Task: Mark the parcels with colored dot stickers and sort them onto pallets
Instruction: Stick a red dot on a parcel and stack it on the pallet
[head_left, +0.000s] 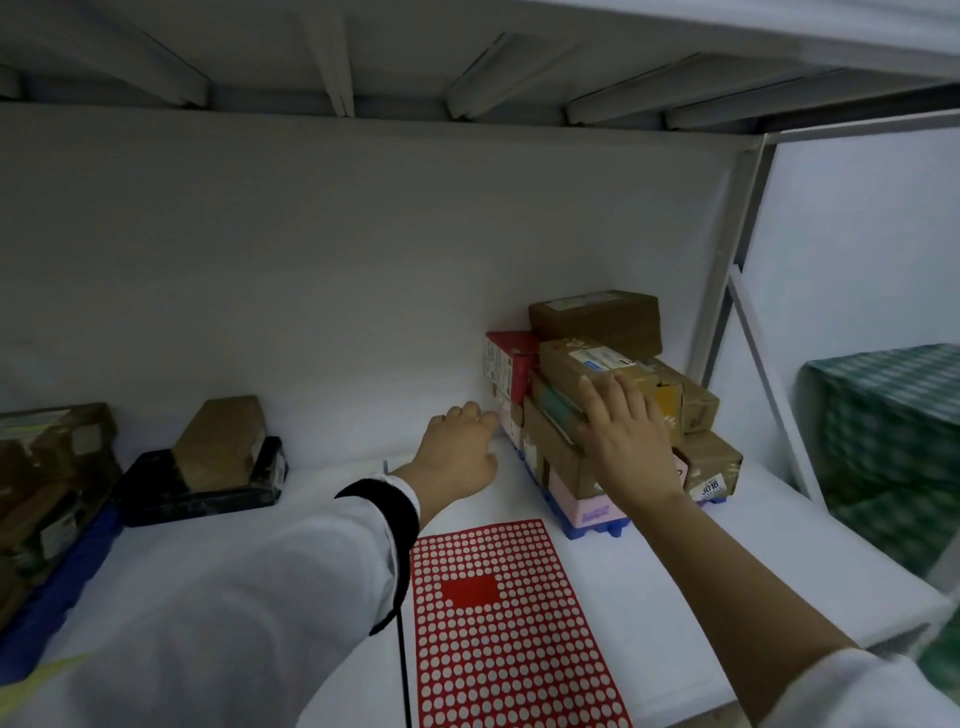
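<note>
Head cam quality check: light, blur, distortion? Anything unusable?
Head view: light is dim and uneven, and the left parcel pile sits in shadow. The wide-angle lens bends the overhead shelf beams. The green checked cloth at the right edge is smeared. The red sticker sheet is crisp, with distinct dots.

Sticker sheet (514, 623): red, covered in rows of pale dots with one solid red patch towards its far left, lying flat on the white surface at near centre. Right stack: brown cardboard parcels (597, 319) piled unevenly, with a red box (511, 364) at the far left corner and a pink box (587, 506) at the near bottom, all on a small blue pallet (597, 530) at far right. Left side: a black parcel (208, 488) lies flat with a brown parcel (221, 441) tilted on top, and just left of it a pile of brown parcels (47, 467) sits on a second blue pallet (52, 587).
</note>
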